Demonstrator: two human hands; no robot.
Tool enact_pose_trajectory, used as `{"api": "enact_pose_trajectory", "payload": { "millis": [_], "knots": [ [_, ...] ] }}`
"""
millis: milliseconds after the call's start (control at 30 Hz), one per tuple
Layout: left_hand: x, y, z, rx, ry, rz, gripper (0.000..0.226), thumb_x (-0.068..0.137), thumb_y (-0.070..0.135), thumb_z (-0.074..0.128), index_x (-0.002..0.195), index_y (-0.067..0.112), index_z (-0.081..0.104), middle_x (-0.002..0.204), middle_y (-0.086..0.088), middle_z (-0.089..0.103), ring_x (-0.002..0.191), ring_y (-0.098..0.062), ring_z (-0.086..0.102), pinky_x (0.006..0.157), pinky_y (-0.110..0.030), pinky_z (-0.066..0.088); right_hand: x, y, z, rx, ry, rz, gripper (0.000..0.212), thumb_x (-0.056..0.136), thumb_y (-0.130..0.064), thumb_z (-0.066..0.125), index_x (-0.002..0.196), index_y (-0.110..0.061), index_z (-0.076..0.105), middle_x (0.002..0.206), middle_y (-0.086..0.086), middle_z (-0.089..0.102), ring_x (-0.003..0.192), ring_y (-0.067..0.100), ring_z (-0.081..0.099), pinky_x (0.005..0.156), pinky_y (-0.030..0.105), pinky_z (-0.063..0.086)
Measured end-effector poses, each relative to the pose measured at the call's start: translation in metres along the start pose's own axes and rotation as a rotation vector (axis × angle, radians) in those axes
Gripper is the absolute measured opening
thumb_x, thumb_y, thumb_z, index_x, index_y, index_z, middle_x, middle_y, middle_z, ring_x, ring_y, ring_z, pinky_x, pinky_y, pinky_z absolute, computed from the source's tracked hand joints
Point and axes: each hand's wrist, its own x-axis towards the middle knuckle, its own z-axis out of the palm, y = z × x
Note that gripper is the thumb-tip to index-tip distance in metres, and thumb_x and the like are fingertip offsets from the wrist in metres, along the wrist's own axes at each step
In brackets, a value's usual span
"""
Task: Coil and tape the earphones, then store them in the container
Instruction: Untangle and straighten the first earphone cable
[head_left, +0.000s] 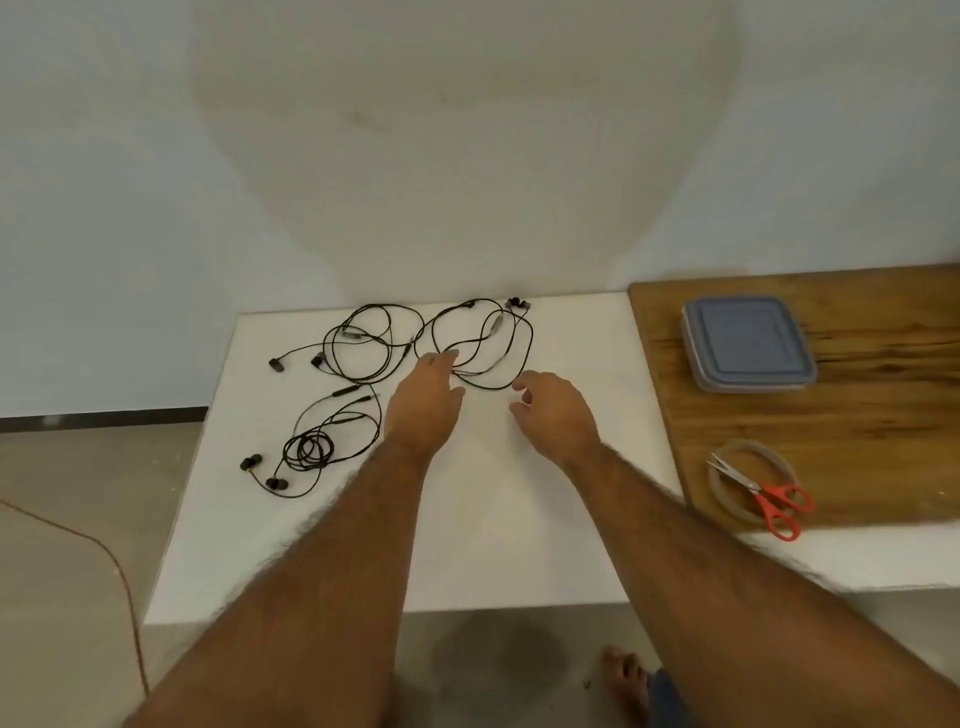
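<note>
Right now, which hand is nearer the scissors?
Right. The right hand hovers over the white table, left of the scissors on the board. The left hand is further left, at the earphones.

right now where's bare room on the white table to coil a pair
Bare white table lies under the forearms, between the near earphones and the wooden board. The far edge is crowded: two tangled pairs and the left hand.

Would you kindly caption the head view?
Both hands reach for loose earphones on a white table.
</note>
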Motion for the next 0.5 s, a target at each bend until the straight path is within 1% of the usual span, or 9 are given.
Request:
{"api": "enact_pose_trajectory", "payload": {
  "millis": [100, 167, 267, 333, 400, 433, 500],
  "knots": [
    [0.017, -0.001, 0.006, 0.038, -0.006, -0.018, 0.055, 0.095, 0.021, 0.055, 0.147, 0.018, 0.036, 0.146, -0.002, 0.04, 0.119, -0.026, 0.055, 0.095, -0.039, 0.048, 0.011, 0.001, 0.006, 0.023, 0.033, -0.016, 0.036, 0.093, -0.023, 0.057, 0.129, -0.02, 0.055, 0.119, 0.005, 0.059, 0.108, 0.022, 0.056, 0.091, 0.03, 0.044],
    [0.025, -0.002, 0.013, 0.067, -0.043, -0.037, 0.056, 0.095, 0.02, 0.054, 0.148, 0.017, 0.033, 0.147, -0.003, 0.038, 0.12, -0.027, 0.054, 0.093, -0.039, 0.047, 0.014, 0.002, 0.011, 0.02, 0.022, -0.027, 0.041, 0.092, -0.023, 0.058, 0.132, -0.02, 0.052, 0.121, 0.006, 0.057, 0.111, 0.024, 0.056, 0.093, 0.033, 0.045],
    [0.027, -0.001, 0.023, 0.077, -0.064, -0.053, 0.052, 0.095, 0.017, 0.051, 0.146, 0.015, 0.036, 0.144, -0.005, 0.04, 0.119, -0.027, 0.054, 0.093, -0.038, 0.046, 0.017, 0.006, 0.013, 0.014, 0.015, -0.036, 0.047, 0.091, -0.023, 0.059, 0.136, -0.02, 0.048, 0.125, 0.007, 0.054, 0.115, 0.025, 0.054, 0.096, 0.037, 0.045],
    [0.026, -0.001, 0.03, 0.093, -0.044, -0.042, 0.042, 0.095, 0.01, 0.048, 0.137, 0.012, 0.046, 0.134, -0.008, 0.046, 0.111, -0.028, 0.056, 0.089, -0.037, 0.049, 0.016, 0.008, 0.014, 0.014, 0.004, -0.037, 0.049, 0.09, -0.023, 0.059, 0.138, -0.019, 0.047, 0.125, 0.008, 0.054, 0.116, 0.025, 0.053, 0.097, 0.037, 0.045],
    [0.022, 0.001, 0.035, 0.101, -0.04, -0.035, 0.031, 0.093, 0.007, 0.046, 0.122, 0.01, 0.058, 0.119, -0.009, 0.053, 0.102, -0.029, 0.059, 0.084, -0.039, 0.051, 0.013, 0.009, 0.013, 0.03, -0.004, -0.031, 0.051, 0.091, -0.023, 0.059, 0.139, -0.019, 0.045, 0.126, 0.009, 0.054, 0.116, 0.025, 0.052, 0.098, 0.036, 0.044],
    [0.019, 0.002, 0.037, 0.104, -0.05, -0.037, 0.028, 0.093, 0.006, 0.045, 0.116, 0.01, 0.061, 0.114, -0.009, 0.055, 0.1, -0.029, 0.059, 0.083, -0.039, 0.051, 0.01, 0.01, 0.013, 0.038, -0.01, -0.025, 0.051, 0.091, -0.023, 0.059, 0.14, -0.019, 0.044, 0.127, 0.009, 0.054, 0.116, 0.025, 0.052, 0.098, 0.035, 0.044],
    [0.011, 0.005, 0.039, 0.113, -0.081, -0.037, 0.026, 0.094, 0.008, 0.045, 0.111, 0.009, 0.063, 0.111, -0.009, 0.059, 0.099, -0.027, 0.06, 0.083, -0.038, 0.051, 0.002, 0.012, 0.013, 0.047, -0.017, -0.01, 0.051, 0.091, -0.023, 0.059, 0.14, -0.02, 0.044, 0.127, 0.008, 0.054, 0.117, 0.024, 0.052, 0.099, 0.035, 0.043]
  ]
}}
